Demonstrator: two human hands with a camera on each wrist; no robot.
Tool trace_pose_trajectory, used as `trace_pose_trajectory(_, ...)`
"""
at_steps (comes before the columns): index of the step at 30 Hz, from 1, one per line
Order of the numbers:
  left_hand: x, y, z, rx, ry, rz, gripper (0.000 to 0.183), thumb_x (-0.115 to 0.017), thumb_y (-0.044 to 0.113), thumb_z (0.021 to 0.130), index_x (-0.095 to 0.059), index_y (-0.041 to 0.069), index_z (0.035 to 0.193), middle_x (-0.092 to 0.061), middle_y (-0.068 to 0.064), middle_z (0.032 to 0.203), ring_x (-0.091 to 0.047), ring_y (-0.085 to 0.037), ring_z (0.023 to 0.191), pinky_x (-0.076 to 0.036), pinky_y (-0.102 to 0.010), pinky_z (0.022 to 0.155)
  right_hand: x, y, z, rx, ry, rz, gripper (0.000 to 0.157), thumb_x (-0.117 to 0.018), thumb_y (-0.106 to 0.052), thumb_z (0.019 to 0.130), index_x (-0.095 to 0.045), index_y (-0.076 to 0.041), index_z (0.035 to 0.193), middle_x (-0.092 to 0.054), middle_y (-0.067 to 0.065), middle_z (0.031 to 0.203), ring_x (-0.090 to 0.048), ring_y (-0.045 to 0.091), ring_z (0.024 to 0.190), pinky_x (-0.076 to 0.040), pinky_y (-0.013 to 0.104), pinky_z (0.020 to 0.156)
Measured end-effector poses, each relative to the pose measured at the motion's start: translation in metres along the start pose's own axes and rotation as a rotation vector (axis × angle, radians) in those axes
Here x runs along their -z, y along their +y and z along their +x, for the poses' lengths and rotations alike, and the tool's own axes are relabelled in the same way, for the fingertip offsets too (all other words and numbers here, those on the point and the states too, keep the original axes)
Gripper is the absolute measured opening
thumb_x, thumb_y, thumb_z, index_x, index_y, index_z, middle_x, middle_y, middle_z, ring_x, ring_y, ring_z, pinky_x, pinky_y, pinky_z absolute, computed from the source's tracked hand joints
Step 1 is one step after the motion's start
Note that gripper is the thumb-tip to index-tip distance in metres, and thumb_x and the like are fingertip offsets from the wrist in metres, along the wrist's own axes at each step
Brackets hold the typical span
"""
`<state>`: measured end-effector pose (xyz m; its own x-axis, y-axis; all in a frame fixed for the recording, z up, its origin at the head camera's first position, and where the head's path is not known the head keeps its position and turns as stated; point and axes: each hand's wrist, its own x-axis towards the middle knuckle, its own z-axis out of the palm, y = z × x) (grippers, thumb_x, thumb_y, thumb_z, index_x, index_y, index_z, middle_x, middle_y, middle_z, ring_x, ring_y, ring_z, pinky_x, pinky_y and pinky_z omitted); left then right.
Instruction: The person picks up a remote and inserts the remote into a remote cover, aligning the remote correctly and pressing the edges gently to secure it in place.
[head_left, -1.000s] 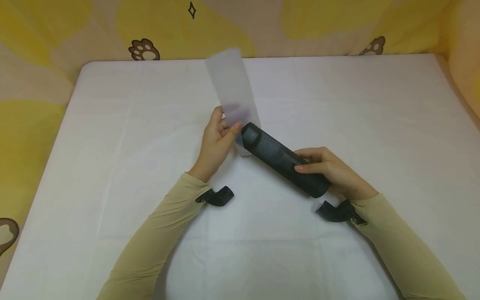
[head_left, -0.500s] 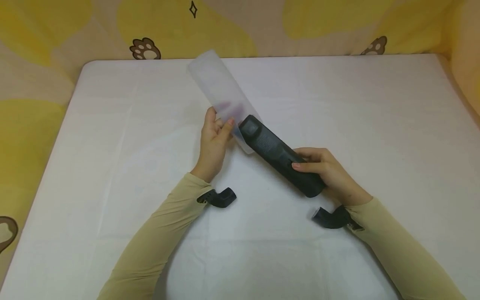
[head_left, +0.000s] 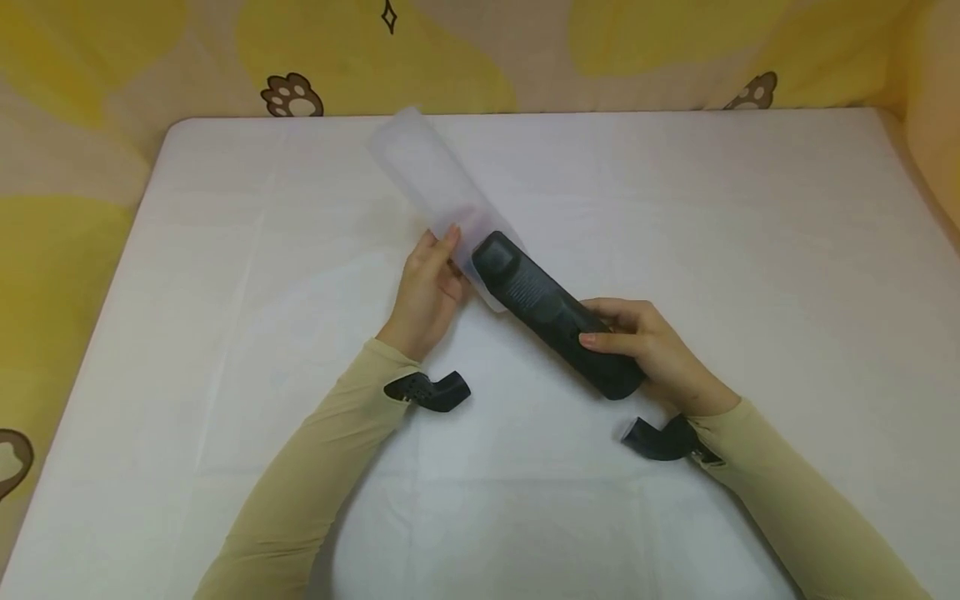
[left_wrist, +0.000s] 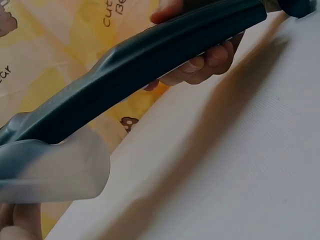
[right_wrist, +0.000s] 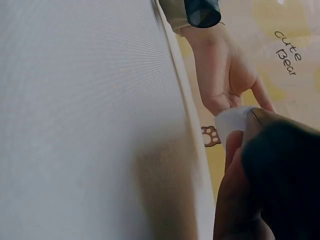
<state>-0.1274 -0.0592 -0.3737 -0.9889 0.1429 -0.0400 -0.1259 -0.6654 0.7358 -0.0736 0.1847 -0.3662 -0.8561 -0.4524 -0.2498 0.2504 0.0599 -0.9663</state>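
In the head view, my right hand (head_left: 652,350) grips the lower right end of a long black plastic device (head_left: 551,308) with a ribbed patch and a raised bump at its far end. The thumb lies on its top face. My left hand (head_left: 423,287) holds a translucent plastic sleeve (head_left: 431,171) by its left side, thumb along the edge. The device's far end overlaps the sleeve's near end. In the left wrist view, the device (left_wrist: 125,70) slants down to the sleeve (left_wrist: 65,170), and its tip shows dimly through the plastic. Both things are held above the table.
A white-covered table (head_left: 300,500) lies under both hands. Yellow cloth with paw prints (head_left: 420,67) hangs along its back and sides. A black wrist camera (head_left: 442,392) juts from the left sleeve cuff, and another camera (head_left: 660,437) from the right.
The sleeve's far end has swung left, bringing it nearly in line with the black device. The left thumb has shifted along the sleeve's edge. My right hand has moved slightly left with the device.
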Motion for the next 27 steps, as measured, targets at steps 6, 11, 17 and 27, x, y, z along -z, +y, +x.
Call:
trace_pose_trajectory(6, -0.0003, -0.0003, 0.0003, 0.023, -0.098, -0.016, 0.032, -0.038, 0.005, 0.101, -0.044, -0.006, 0.13, -0.054, -0.02, 0.128, -0.049, -0.03, 0.124, -0.035, -0.038, 0.106, 0.0003, 0.0024, 0.0014, 0.031, -0.02, -0.11, 0.04, -0.062, -0.002, 0.086, -0.054, 0.011, 0.123, -0.068, 0.006, 0.102, -0.065, 0.017, 0.086, -0.055, 0.028, 0.073)
trace_pose_trajectory(11, -0.0018, 0.0007, -0.0007, 0.021, -0.109, -0.003, 0.038, -0.034, 0.004, 0.102, -0.035, -0.009, 0.137, -0.04, -0.027, 0.14, -0.045, -0.031, 0.127, -0.034, -0.036, 0.107, -0.0009, 0.0034, 0.0022, 0.044, -0.015, -0.114, 0.038, -0.061, -0.003, 0.086, -0.055, 0.011, 0.121, -0.068, 0.007, 0.099, -0.065, 0.017, 0.083, -0.055, 0.028, 0.071)
trace_pose_trajectory(17, -0.0029, 0.0002, -0.0015, 0.024, -0.113, -0.017, 0.04, -0.036, 0.002, 0.101, -0.033, -0.011, 0.138, -0.036, -0.026, 0.143, -0.043, -0.027, 0.129, -0.034, -0.033, 0.107, -0.0024, 0.0041, 0.0026, 0.047, -0.008, -0.059, 0.031, -0.061, -0.002, 0.087, -0.059, 0.005, 0.117, -0.067, 0.007, 0.094, -0.064, 0.017, 0.08, -0.054, 0.028, 0.069)
trace_pose_trajectory(27, -0.0063, -0.0034, -0.0014, 0.005, -0.12, -0.025, 0.041, -0.034, 0.0, 0.1, -0.031, -0.013, 0.139, -0.034, -0.028, 0.143, -0.04, -0.027, 0.131, -0.031, -0.03, 0.108, -0.0024, 0.0085, 0.0027, 0.062, 0.0, 0.018, 0.029, -0.061, 0.0, 0.087, -0.065, -0.008, 0.114, -0.068, 0.006, 0.094, -0.064, 0.016, 0.078, -0.055, 0.027, 0.067)
